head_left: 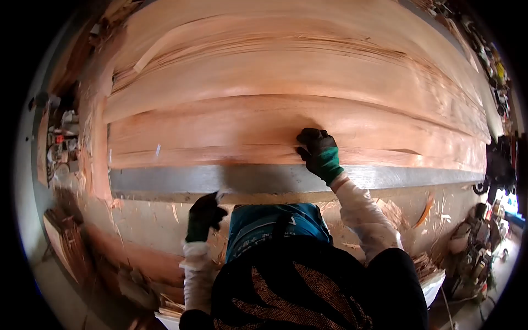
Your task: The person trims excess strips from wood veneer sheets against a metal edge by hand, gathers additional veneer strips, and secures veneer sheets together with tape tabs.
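Wide sheets of reddish wood veneer [220, 129] lie overlapped across the bench, with wavy edges and split strips between them. My right hand [320, 154], in a black and green glove, rests over the nearest sheet close to its front edge. Its fingers are curled down, and whatever lies under them is hidden. In front of the bench's grey metal edge strip [165, 180], my left hand [204, 215] is held low in a dark glove. Its fingers are bent closed, and a small pale tip sticks up beside them, too small to name.
Veneer scraps [426, 212] litter the floor below the bench. A stack of wood sheets [69, 242] leans at the left. Cluttered tools and machine parts [473, 236] stand at the right. A blue apron [278, 225] is against the bench edge.
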